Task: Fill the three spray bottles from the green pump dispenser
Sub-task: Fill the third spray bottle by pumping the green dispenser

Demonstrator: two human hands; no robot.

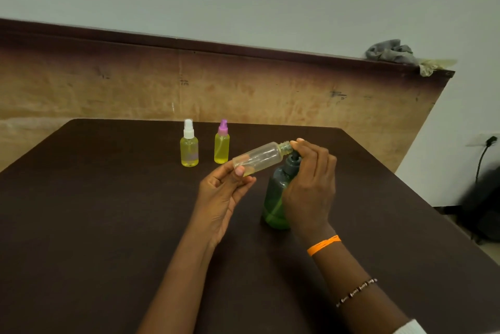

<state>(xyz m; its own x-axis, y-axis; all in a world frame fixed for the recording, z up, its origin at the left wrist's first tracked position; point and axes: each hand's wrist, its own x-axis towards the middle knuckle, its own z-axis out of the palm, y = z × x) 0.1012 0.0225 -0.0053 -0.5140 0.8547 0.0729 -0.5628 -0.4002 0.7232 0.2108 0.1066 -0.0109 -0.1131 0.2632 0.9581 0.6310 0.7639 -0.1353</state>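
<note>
My left hand [224,198] holds an uncapped clear spray bottle [259,158] tilted almost flat, its threaded neck at the pump's nozzle. A little yellow liquid lies near its base. My right hand [308,187] rests over the head of the green pump dispenser [276,198], which stands on the dark table [108,225]. Its pump head is mostly hidden by my fingers. Behind stand two bottles full of yellow liquid: one with a white sprayer [189,144], one with a purple sprayer [222,143].
A brown board [108,84] leans against the wall behind the table, with a grey cloth [389,52] on its top right corner. A black cable and wall socket [489,141] are at the right, beyond the table edge.
</note>
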